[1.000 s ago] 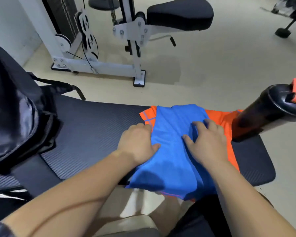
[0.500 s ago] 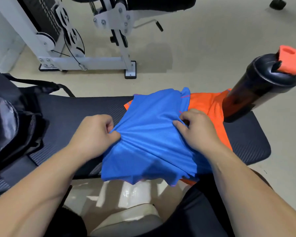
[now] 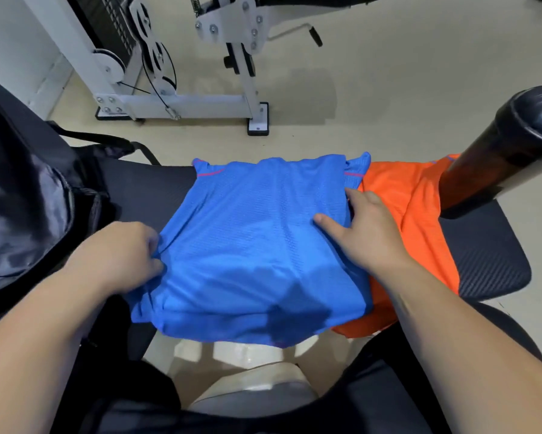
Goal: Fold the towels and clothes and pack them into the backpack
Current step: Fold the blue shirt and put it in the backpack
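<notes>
Gym floor [image 3: 373, 89] beige and smooth, white steel cable machine [image 3: 169, 98] at far left. Black ribbed padded tabletop [image 3: 482, 261] carries the work. Blue jersey [image 3: 263, 245] sits centre, thin perforated mesh with red piping at the far corners. It's roughly rectangular, and its near hem hangs off the near edge. It overlaps an orange garment [image 3: 413, 214] of similar slick fabric, spread to its right. Left hand [image 3: 122, 255] has fingers curled, pinching the jersey's left edge, with creases radiating from the pinch. Right hand [image 3: 366, 233] rests on the right edge with thumb splayed onto the blue and fingers apart, mostly straight. Can't tell if the tips hook under the cloth. Black backpack [image 3: 22, 214], shiny nylon with the zip gaping, slumps at far left, touching the tabletop. Dark shaker bottle [image 3: 498, 151] stands at far right, beside the orange piece. My read is the step is mid-fold on the jersey, nothing visibly packed. The next move likely needs one side brought over the centre while the other side is pinned. Mesh is slippery, so hold tension or the fold skews. The overhanging hem needs pulling back up.
</notes>
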Available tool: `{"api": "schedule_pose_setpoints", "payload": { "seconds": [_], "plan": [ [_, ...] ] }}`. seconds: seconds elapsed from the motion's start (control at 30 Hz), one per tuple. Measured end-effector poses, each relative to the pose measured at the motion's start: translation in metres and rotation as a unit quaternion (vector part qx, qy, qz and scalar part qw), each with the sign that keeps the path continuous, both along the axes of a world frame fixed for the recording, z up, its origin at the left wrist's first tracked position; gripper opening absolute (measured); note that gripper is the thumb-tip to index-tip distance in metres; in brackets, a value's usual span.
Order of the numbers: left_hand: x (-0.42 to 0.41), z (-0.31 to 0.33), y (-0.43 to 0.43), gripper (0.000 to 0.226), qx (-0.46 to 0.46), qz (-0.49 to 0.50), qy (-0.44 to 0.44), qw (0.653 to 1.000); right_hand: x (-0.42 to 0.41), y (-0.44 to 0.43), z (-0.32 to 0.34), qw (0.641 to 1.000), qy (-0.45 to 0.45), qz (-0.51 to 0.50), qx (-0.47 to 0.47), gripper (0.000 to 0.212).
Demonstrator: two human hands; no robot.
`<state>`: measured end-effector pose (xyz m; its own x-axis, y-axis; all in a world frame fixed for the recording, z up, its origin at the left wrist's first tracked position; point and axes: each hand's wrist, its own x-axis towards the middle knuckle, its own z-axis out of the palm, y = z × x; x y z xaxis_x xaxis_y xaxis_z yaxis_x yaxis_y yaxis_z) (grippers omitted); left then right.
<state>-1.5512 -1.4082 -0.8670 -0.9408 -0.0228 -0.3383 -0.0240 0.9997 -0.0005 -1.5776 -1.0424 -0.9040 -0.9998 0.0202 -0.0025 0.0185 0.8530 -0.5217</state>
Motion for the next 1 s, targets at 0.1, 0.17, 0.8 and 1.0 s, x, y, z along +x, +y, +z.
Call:
{"api": "schedule_pose_setpoints", "payload": {
  "seconds": [0.1, 0.17, 0.8, 1.0],
  "plan": [
    [0.0, 0.005, -0.002, 0.032, -0.043, -0.007, -0.067, 0.997, 0.001, -0.004, -0.002, 1.0, -0.011, -0.001, 0.021, 0.069],
    [-0.002, 0.005, 0.004, 0.035, -0.02, 0.008, -0.004, 1.0, -0.001, -0.005, -0.003, 0.999, 0.008, 0.001, 0.038, 0.052],
    [0.036, -0.058, 0.056, 0.095, 0.007, -0.083, 0.086, 0.993, 0.003, -0.011, 0.008, 0.987, 0.016, 0.02, 0.157, 0.046],
    [0.02, -0.023, 0.055, 0.07, -0.068, -0.082, 0.146, 0.984, 0.0, -0.021, -0.001, 0.987, 0.044, 0.031, 0.149, 0.03]
  ]
}}
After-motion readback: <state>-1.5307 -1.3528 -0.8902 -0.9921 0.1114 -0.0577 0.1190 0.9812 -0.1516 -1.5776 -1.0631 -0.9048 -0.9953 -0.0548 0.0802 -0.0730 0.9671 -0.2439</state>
